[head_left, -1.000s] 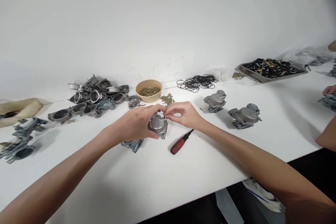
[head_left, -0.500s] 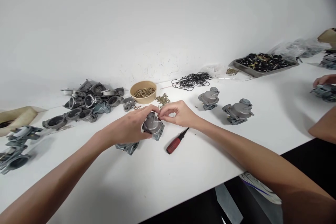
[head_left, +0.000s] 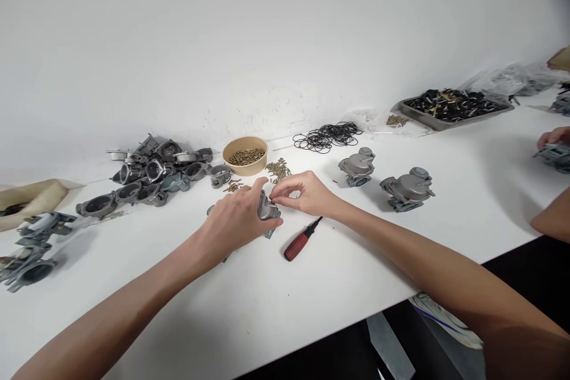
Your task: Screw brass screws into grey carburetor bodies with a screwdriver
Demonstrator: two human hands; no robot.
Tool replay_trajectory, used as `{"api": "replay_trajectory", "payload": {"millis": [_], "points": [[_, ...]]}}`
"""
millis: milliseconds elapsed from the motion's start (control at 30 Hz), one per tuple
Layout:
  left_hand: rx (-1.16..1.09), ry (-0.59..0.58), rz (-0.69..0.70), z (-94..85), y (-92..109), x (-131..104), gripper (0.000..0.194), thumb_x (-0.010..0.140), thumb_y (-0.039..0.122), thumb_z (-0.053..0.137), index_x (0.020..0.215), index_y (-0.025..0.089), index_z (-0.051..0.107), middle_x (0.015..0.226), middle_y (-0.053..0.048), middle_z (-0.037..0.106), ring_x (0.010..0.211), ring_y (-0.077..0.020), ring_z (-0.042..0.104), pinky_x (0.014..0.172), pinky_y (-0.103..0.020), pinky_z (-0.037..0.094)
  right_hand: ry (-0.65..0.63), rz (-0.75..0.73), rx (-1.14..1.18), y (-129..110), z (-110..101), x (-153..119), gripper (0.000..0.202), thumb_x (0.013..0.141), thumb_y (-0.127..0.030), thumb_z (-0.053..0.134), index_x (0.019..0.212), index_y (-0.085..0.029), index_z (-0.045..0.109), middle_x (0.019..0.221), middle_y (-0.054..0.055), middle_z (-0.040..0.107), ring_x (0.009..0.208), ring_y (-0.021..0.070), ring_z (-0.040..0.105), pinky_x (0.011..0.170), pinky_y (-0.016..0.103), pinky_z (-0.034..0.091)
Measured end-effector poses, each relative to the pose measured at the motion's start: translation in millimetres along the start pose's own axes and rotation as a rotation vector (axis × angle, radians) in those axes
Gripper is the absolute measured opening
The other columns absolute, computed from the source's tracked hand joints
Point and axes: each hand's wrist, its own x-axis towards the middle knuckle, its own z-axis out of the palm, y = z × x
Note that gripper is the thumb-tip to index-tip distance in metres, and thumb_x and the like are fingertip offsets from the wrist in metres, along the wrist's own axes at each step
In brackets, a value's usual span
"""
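My left hand (head_left: pixel 238 214) curves around a grey metal housing (head_left: pixel 267 209), thumb at its near side, and covers most of it. My right hand (head_left: pixel 307 191) is closed in a pinch at the housing's upper right edge; whatever lies between its fingertips is too small to make out. A red-handled screwdriver (head_left: pixel 297 246) rests on the table just below the right wrist. Behind the hands stands a tan bowl (head_left: pixel 228 167) of brass screws, with loose screws (head_left: pixel 278 170) beside it. Another grey part is mostly hidden under my left hand.
Two assembled housings (head_left: pixel 358 166) (head_left: pixel 407 189) stand to the right. Grey castings (head_left: pixel 154 171) are piled at left. Black rings (head_left: pixel 327 137) and a metal tray (head_left: pixel 440 125) of black parts lie along the wall. Another person's hand (head_left: pixel 554 136) shows at far right.
My left hand has shifted right and over the housing, its thumb now further right, hiding more of it. My right hand keeps its pinch at the edge. The view has moved slightly.
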Motion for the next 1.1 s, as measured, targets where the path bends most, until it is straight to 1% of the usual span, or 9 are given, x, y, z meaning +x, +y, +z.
{"api": "replay_trajectory", "payload": {"millis": [133, 233, 400, 600, 800, 900, 967, 1033, 1100], "points": [[-0.019, 0.003, 0.029, -1.7, 2, 2, 0.062, 0.087, 0.037, 0.070, 0.142, 0.025, 0.044, 0.100, -0.004, 0.066, 0.088, -0.0272, 0.064, 0.064, -0.033, 0.040, -0.008, -0.003, -0.015, -1, 0, -1, 0.013, 0.087, -0.022, 0.071, 0.094, -0.012, 0.077, 0.091, 0.004, 0.072, 0.082, 0.0113, 0.069, 0.075, 0.017, 0.055], [-0.002, 0.033, 0.036, 0.9, 3, 3, 0.058, 0.085, 0.034, 0.068, 0.138, 0.026, 0.047, 0.102, -0.004, 0.064, 0.086, -0.0263, 0.064, 0.060, -0.032, 0.038, -0.030, -0.026, -0.041, -3, -2, -1, 0.011, 0.087, -0.020, 0.071, 0.093, -0.013, 0.077, 0.092, 0.003, 0.072, 0.084, 0.0110, 0.068, 0.074, 0.017, 0.055], [0.020, 0.071, 0.053, 4.5, 2, 4, 0.053, 0.084, 0.034, 0.066, 0.133, 0.027, 0.050, 0.098, -0.001, 0.064, 0.078, -0.0243, 0.063, 0.059, -0.031, 0.037, -0.082, -0.080, -0.100, -3, -7, -1, 0.009, 0.087, -0.018, 0.071, 0.093, -0.015, 0.077, 0.093, 0.002, 0.072, 0.083, 0.0101, 0.067, 0.072, 0.016, 0.053], [0.035, 0.086, 0.096, 3.8, 1, 5, 0.053, 0.081, 0.032, 0.064, 0.132, 0.026, 0.052, 0.092, -0.001, 0.063, 0.072, -0.0230, 0.060, 0.059, -0.032, 0.036, -0.164, -0.133, -0.120, -2, -10, -1, 0.008, 0.091, -0.019, 0.070, 0.092, -0.014, 0.076, 0.094, 0.002, 0.071, 0.082, 0.0100, 0.067, 0.078, 0.018, 0.057], [0.058, 0.109, 0.154, 7.3, -1, 7, 0.034, 0.080, 0.031, 0.062, 0.113, 0.024, 0.059, 0.085, -0.001, 0.061, 0.071, -0.0213, 0.058, 0.060, -0.033, 0.033, -0.219, -0.182, -0.163, -5, -12, 0, 0.007, 0.091, -0.016, 0.069, 0.093, -0.014, 0.076, 0.095, 0.002, 0.070, 0.081, 0.0097, 0.065, 0.079, 0.019, 0.057], [0.056, 0.087, 0.181, 6.1, -2, 8, 0.025, 0.080, 0.030, 0.061, 0.104, 0.024, 0.059, 0.083, 0.000, 0.059, 0.075, -0.0216, 0.060, 0.058, -0.032, 0.031, -0.241, -0.211, -0.197, -5, -13, -1, 0.006, 0.092, -0.018, 0.071, 0.095, -0.015, 0.075, 0.095, 0.003, 0.070, 0.080, 0.0103, 0.064, 0.078, 0.021, 0.056], [0.048, 0.059, 0.194, 3.9, -3, 8, 0.023, 0.081, 0.030, 0.062, 0.103, 0.024, 0.059, 0.084, 0.000, 0.058, 0.078, -0.0222, 0.061, 0.058, -0.032, 0.032, -0.245, -0.230, -0.214, -4, -13, -1, 0.008, 0.094, -0.021, 0.070, 0.096, -0.015, 0.075, 0.096, 0.004, 0.070, 0.080, 0.0105, 0.064, 0.077, 0.022, 0.055], [0.035, 0.030, 0.196, 1.6, -4, 7, 0.023, 0.084, 0.032, 0.064, 0.105, 0.024, 0.059, 0.087, -0.001, 0.059, 0.081, -0.0229, 0.062, 0.061, -0.032, 0.034, -0.232, -0.254, -0.230, -1, -12, -2, 0.009, 0.095, -0.022, 0.070, 0.096, -0.015, 0.076, 0.095, 0.004, 0.070, 0.080, 0.0109, 0.065, 0.077, 0.022, 0.054], [0.016, 0.004, 0.184, 0.2, -4, 6, 0.029, 0.085, 0.037, 0.070, 0.108, 0.024, 0.059, 0.092, -0.001, 0.060, 0.081, -0.0231, 0.062, 0.064, -0.033, 0.037, -0.206, -0.279, -0.239, 1, -11, -3, 0.008, 0.095, -0.022, 0.071, 0.094, -0.016, 0.077, 0.094, 0.003, 0.070, 0.081, 0.0111, 0.065, 0.076, 0.022, 0.052]]}}
